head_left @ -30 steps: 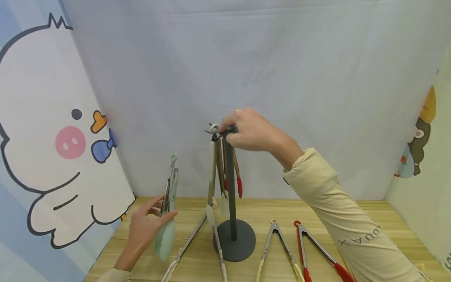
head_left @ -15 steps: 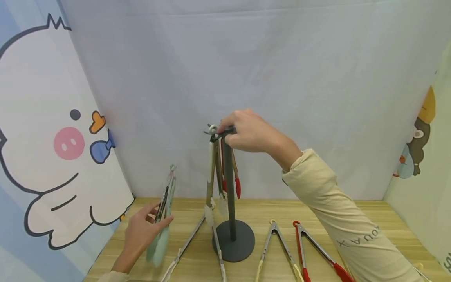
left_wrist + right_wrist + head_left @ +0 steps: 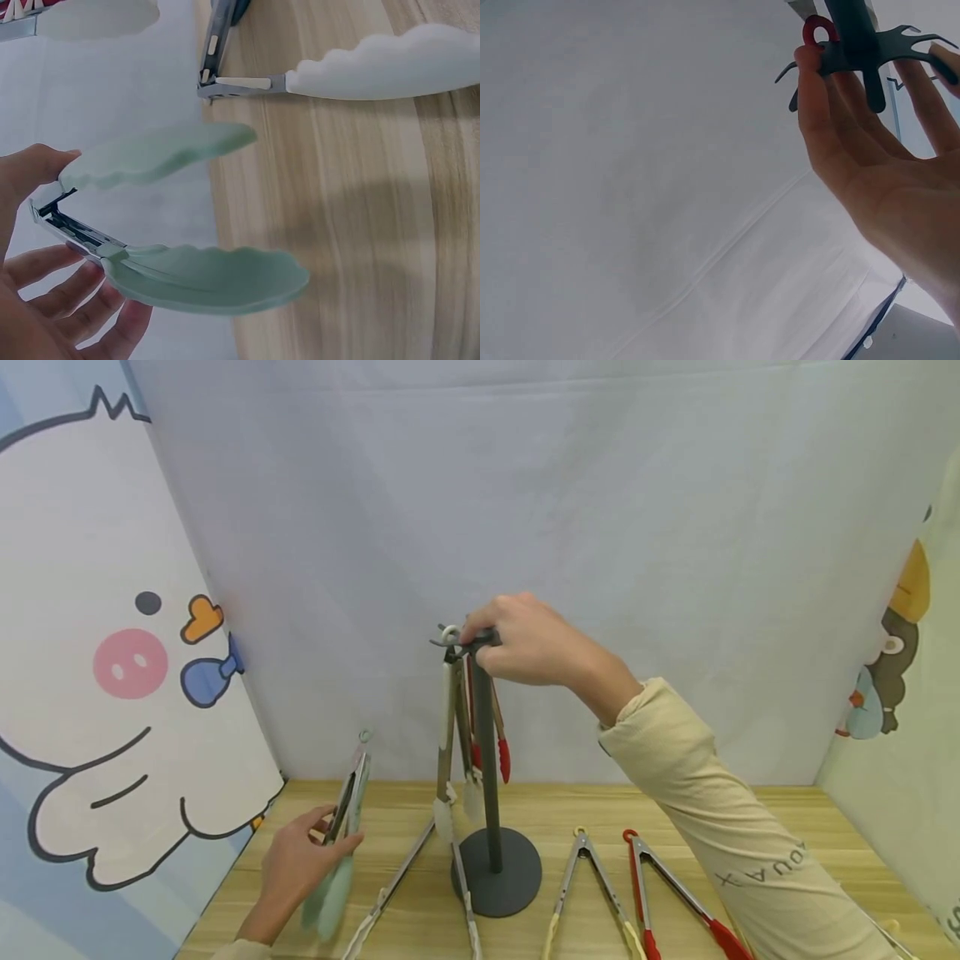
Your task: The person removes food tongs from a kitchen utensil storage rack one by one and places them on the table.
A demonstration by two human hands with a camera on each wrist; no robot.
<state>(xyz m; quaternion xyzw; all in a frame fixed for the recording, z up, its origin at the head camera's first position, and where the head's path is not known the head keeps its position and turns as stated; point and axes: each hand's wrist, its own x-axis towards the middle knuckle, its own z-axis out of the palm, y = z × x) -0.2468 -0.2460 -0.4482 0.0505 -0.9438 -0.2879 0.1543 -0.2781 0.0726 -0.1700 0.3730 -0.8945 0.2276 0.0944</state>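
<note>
Several left-hand fingers (image 3: 71, 292) pinch tongs (image 3: 202, 283) — mint-green, spread apart.

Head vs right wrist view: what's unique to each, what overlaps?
Only head: the left hand holding the pale green tongs, the stand's round base, and the yellow-tipped tongs and red-tipped tongs lying on the table.

Only right wrist: a red ring right by the hooks, and the palm side of the right hand.

Both: that hand at the stand's hooked top.
</note>
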